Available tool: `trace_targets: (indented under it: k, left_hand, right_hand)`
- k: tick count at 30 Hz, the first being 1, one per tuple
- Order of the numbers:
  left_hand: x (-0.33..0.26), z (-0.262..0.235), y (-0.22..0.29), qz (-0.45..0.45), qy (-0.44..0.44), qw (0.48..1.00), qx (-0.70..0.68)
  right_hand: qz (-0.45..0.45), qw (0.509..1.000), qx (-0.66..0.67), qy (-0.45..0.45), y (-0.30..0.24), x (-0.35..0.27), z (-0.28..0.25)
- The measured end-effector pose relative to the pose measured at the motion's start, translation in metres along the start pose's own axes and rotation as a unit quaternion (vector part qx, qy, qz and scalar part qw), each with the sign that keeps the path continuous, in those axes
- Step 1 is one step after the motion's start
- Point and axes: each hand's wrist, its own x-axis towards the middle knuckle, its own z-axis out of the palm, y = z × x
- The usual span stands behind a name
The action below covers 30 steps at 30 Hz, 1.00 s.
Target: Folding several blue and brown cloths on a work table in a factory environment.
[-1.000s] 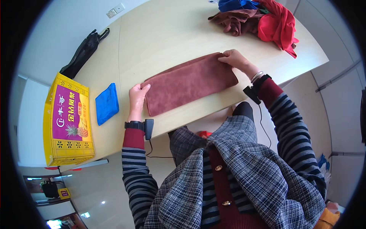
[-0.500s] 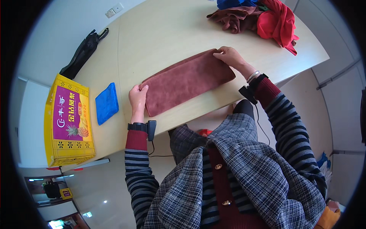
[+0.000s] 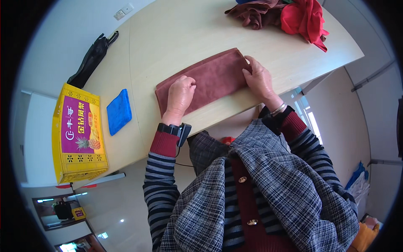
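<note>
A folded brown towel point(image 3: 214, 77) lies as a long strip across the table in front of me. My left hand point(image 3: 180, 94) is above the towel's left half, its fingers curled in and the thumb against them, with nothing visible in it. At the towel's right end, my right hand point(image 3: 259, 80) touches the edge with thumb and forefinger apart; its other fingers are partly hidden. Left of the towel lies a small folded blue cloth point(image 3: 119, 112).
A yellow and purple carton point(image 3: 79, 134) stands at the table's left edge. Behind it lies a black umbrella point(image 3: 92, 59). At the far right are a crumpled red cloth point(image 3: 304, 21) and a crumpled brown cloth point(image 3: 256, 14). The table's edge point(image 3: 235, 110) runs close to my body.
My left hand has let go of the towel's left end and moved right over it, fingers curled. My right hand has slid down from the far right corner to the right end, its grip loosened.
</note>
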Motion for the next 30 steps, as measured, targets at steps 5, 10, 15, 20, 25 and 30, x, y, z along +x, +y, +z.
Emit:
trace_targets:
  k: [5, 10, 15, 20, 25, 30]
  left_hand:
    - [0.007, 0.005, 0.002, -0.025, -0.023, 0.999, 0.041]
    - [0.009, 0.012, 0.000, 0.002, -0.023, 0.992, 0.122]
    - [-0.003, 0.005, -0.018, -0.027, 0.050, 0.997, 0.057]
    - [-0.058, -0.064, -0.019, -0.263, 0.063, 0.921, -0.282]
    - [-0.189, -0.133, -0.012, -0.324, 0.107, 0.895, -0.287]
    - [-0.364, -0.128, -0.041, -0.520, 0.068, 0.816, -0.244]
  right_hand:
    - [-0.060, 0.996, -0.027, 0.055, 0.006, -0.004, 0.001]
    - [-0.046, 0.997, -0.034, 0.042, 0.004, -0.007, -0.001]
    - [-0.043, 0.998, -0.043, 0.026, -0.001, -0.007, 0.000]
    - [-0.042, 0.998, -0.036, 0.024, 0.004, -0.007, 0.000]
    - [-0.042, 0.998, -0.037, 0.028, 0.003, -0.006, -0.004]
    - [-0.057, 0.998, -0.018, 0.028, 0.003, -0.006, 0.000]
